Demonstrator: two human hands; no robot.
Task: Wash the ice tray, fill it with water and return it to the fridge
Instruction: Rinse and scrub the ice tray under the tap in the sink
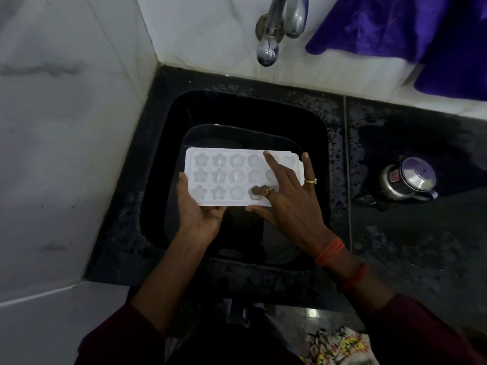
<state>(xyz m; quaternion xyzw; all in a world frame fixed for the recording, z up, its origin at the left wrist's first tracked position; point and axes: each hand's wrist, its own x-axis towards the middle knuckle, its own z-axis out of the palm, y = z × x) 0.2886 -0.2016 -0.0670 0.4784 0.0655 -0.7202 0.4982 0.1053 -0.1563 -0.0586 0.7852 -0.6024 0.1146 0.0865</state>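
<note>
You're at the washing corner of a home kitchen. A dark sink (250, 109) is set into a black stone counter (395, 246) speckled with water. A chrome tap (279, 25) comes out of the white tiled wall (66, 127) above it. To your right a lidded steel pot (411, 177) stands on the counter, and a purple cloth (408, 30) hangs beside the tap.

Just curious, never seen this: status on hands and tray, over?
Left hand grips ice tray at left corner, over sink. Right hand fingers press on its cups. Nothing in the way.
</note>
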